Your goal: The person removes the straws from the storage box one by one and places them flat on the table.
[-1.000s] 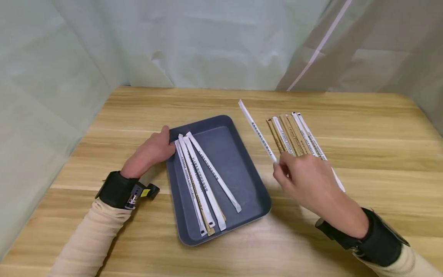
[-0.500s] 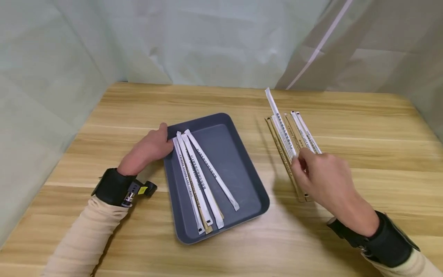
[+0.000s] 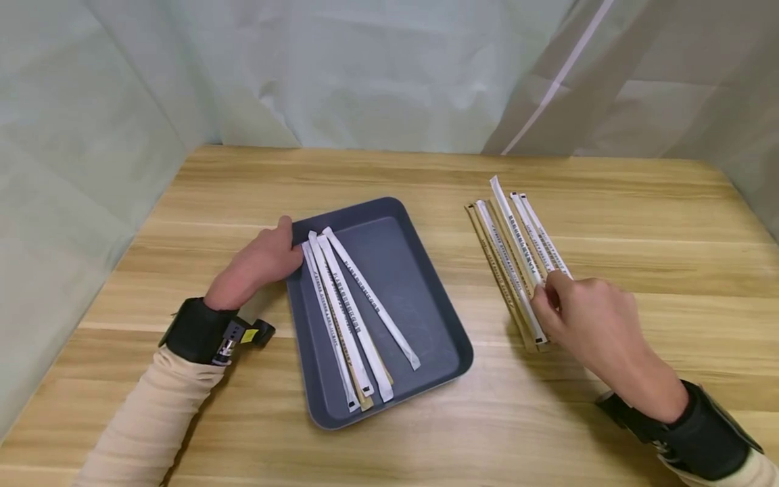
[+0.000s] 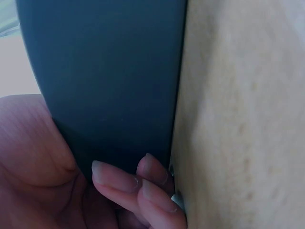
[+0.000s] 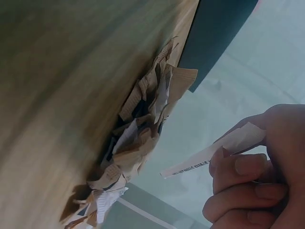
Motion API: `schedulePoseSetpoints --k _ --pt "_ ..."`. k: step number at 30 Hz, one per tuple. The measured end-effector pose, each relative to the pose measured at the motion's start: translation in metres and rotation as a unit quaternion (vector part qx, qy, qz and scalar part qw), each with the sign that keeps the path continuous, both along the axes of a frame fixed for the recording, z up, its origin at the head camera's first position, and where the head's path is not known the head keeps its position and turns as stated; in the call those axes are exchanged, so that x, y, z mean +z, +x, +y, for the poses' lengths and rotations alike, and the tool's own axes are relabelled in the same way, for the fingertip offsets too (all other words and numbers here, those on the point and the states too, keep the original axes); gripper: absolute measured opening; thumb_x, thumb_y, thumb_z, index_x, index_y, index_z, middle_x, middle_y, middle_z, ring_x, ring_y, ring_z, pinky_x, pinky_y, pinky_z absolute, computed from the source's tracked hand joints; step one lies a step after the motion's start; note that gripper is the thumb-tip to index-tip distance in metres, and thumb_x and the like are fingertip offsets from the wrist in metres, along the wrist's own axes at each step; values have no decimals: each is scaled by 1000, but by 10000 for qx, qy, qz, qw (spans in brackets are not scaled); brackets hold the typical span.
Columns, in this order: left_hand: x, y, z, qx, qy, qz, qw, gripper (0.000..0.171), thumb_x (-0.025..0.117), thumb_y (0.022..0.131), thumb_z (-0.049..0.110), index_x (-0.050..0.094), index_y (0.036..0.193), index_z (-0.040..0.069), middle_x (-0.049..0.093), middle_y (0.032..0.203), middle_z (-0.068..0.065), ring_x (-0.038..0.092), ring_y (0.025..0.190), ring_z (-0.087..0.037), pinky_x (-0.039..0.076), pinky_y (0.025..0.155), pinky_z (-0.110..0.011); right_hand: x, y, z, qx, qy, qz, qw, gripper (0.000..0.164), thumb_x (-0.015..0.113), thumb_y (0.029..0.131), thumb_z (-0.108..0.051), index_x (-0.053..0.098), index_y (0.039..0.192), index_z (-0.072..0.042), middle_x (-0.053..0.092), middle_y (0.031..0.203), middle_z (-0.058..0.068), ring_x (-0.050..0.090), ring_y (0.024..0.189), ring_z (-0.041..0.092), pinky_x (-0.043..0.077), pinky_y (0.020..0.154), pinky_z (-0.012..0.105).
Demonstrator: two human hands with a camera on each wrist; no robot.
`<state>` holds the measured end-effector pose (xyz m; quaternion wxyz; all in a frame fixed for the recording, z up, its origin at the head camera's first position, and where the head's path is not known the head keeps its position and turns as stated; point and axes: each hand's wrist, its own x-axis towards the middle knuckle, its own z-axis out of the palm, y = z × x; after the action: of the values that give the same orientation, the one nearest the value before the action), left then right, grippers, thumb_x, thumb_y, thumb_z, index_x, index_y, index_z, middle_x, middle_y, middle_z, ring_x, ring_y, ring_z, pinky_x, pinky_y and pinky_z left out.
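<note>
My right hand (image 3: 593, 325) pinches one white paper-wrapped straw (image 3: 516, 233) near its lower end, held at a slant over a row of wrapped straws (image 3: 497, 274), brown and white, on the table. In the right wrist view the straw (image 5: 190, 165) sticks out past thumb and fingers, apart from the bunched wrapper ends (image 5: 133, 152). With thumb at the rim and fingers curled against the outer wall, my left hand (image 3: 262, 260) grips the far left corner of a dark grey tray (image 3: 410, 270). Several wrapped straws (image 3: 347, 318), mostly white, lie lengthwise in the tray's left half.
The wooden table (image 3: 389, 453) carries the tray at the middle and the straw row to its right, with bare wood between them. Pale sheeting (image 3: 377, 74) hangs behind the table and along its left side.
My right hand has moved rightward with the white straw, from the gap beside the tray to over the straw row. The left hand keeps its grip on the tray.
</note>
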<state>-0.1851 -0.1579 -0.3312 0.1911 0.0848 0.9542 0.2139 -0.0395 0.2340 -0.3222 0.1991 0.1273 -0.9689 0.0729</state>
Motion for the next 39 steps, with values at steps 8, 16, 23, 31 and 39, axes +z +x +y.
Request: schedulePoseSetpoints --k 8,16,23,31,39 --pt "0 2 0 -19 -9 73 10000 58 36 98 17 16 140 -18 47 114 -36 51 90 -37 43 75 -45 -2 1 0 5 45 -9 10000 34 54 87 -15 37 58 -18 27 45 -8 24 37 6 18 35 24" --pt "1 1 0 -39 -1 101 9999 57 37 98 17 17 139 -18 47 112 -36 51 88 -37 43 74 -45 -3 1 1 17 52 -37 10000 36 55 88 -15 36 58 -18 27 45 -8 24 37 6 19 35 24" --pt "0 0 0 -21 -60 95 9999 59 38 98 19 17 139 -18 46 116 -38 52 88 -37 44 73 -45 -3 2 0 -24 69 -135 9999 34 56 88 -16 39 59 -18 29 46 -8 26 38 8 20 34 24" --pt "-1 -1 0 -14 -89 87 9999 59 38 98 18 17 139 -19 47 113 -37 52 84 -36 43 68 -41 -3 2 0 -66 114 -219 9997 34 55 89 -16 39 59 -18 30 46 -7 28 38 9 20 34 25" --pt "1 0 1 17 -41 20 10000 60 38 99 18 15 140 -18 45 117 -38 52 87 -37 43 70 -42 -5 1 5 -180 149 -401 9989 35 57 90 -16 40 59 -17 31 47 -7 29 38 10 22 35 26"
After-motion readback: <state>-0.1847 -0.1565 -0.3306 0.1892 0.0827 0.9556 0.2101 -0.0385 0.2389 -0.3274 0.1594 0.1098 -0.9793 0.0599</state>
